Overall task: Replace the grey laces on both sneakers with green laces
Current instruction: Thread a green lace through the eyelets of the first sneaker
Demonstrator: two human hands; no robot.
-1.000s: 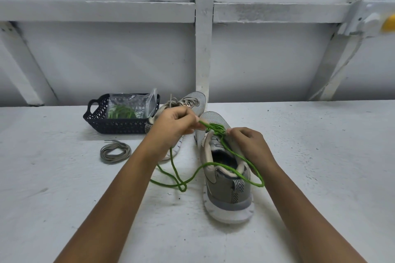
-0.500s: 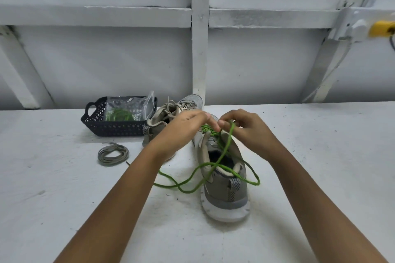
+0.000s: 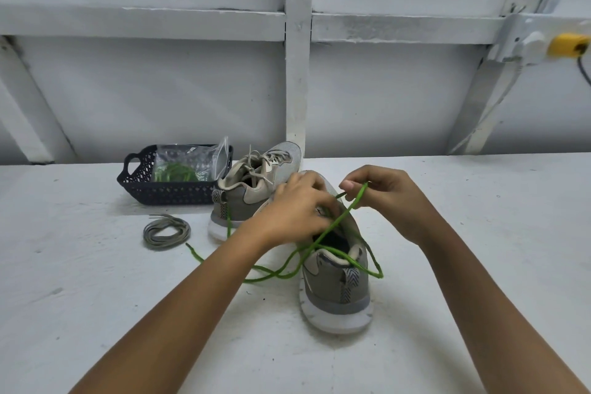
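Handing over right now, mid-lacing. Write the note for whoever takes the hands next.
Right hand: pinches the green lace, raised above the near grey mesh sneaker.
Left hand: fingers curled at that sneaker's eyelets, grip apparently on the lace there.
Done: one grey lace lies coiled on the white table.
Left: finish lacing the near sneaker; the far grey sneaker has grey laces on; spare green laces sit in the clear bag in the dark basket.
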